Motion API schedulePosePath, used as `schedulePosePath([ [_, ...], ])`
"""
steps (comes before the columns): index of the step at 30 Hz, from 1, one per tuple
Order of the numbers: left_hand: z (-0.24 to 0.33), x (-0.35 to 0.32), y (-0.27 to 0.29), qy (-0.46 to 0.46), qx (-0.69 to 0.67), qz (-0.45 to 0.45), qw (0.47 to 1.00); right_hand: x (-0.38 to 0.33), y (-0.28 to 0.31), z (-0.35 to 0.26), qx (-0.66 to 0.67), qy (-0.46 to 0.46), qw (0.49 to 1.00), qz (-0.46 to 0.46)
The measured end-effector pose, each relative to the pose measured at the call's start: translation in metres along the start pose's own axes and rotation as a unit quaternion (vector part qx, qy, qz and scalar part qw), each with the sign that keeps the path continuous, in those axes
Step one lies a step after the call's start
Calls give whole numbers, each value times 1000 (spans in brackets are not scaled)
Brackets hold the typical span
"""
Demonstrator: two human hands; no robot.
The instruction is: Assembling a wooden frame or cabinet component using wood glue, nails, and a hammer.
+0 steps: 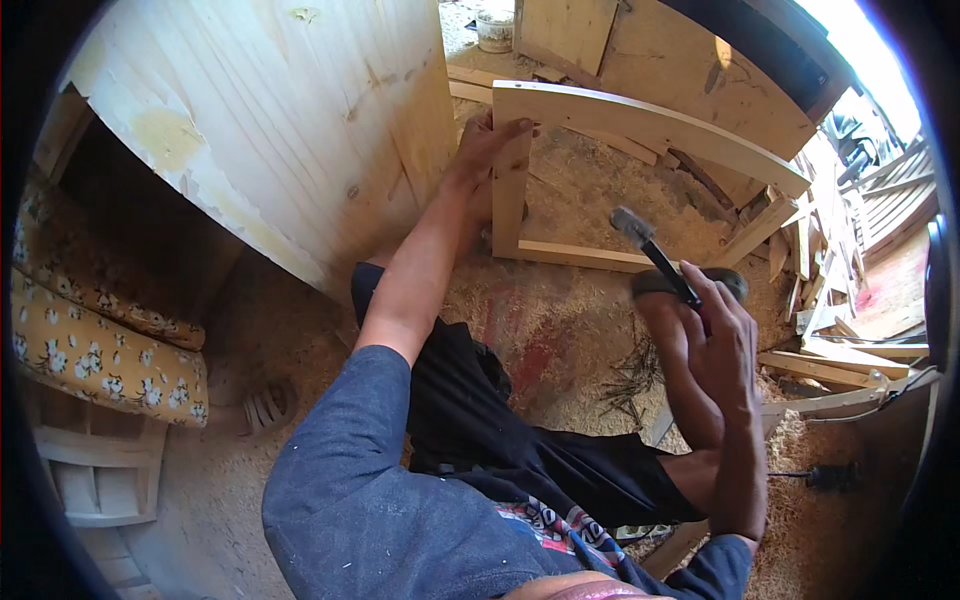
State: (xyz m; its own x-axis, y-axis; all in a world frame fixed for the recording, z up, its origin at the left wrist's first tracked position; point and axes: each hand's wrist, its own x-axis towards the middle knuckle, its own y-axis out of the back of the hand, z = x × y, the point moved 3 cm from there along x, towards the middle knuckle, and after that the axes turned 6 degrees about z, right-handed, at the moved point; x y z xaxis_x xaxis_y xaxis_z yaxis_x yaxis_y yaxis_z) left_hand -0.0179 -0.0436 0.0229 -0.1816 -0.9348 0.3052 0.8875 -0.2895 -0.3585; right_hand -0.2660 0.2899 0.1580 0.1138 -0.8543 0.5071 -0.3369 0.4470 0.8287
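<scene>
A rectangular wooden frame (650, 120) of pale planks stands on the floor in front of me. My left hand (487, 150) is closed round its upper left corner, thumb and fingers on the upright; whether a nail is pinched there is too small to tell. Raised above my right shin, my right hand (724, 340) grips a hammer (668, 270) by its black handle. The slightly blurred hammer head points up and left, over the opening of the frame and apart from the wood.
A large pale wooden panel (300, 110) rises at the left, beside my left forearm. Flowered yellow cushions (110, 350) lie at far left. Scrap wood (825, 260) is heaped at right. Several nails (635, 380) lie on the sawdust-covered floor (540, 340). A white bucket (495, 32) stands behind.
</scene>
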Motion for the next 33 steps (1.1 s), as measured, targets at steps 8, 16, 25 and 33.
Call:
schedulePosePath([
  [8,-13,-5,2,-21,-117,46,992,21,-6,56,-14,-59,998,-12],
  [16,-24,-3,5,-70,-116,73,988,152,-39,132,-140,60,980,128],
  [25,-21,0,3,-79,-132,102,983,210,-70,170,-77,16,997,5],
  [33,-13,-2,-1,-53,-158,104,981,212,-64,161,-87,59,994,40],
])
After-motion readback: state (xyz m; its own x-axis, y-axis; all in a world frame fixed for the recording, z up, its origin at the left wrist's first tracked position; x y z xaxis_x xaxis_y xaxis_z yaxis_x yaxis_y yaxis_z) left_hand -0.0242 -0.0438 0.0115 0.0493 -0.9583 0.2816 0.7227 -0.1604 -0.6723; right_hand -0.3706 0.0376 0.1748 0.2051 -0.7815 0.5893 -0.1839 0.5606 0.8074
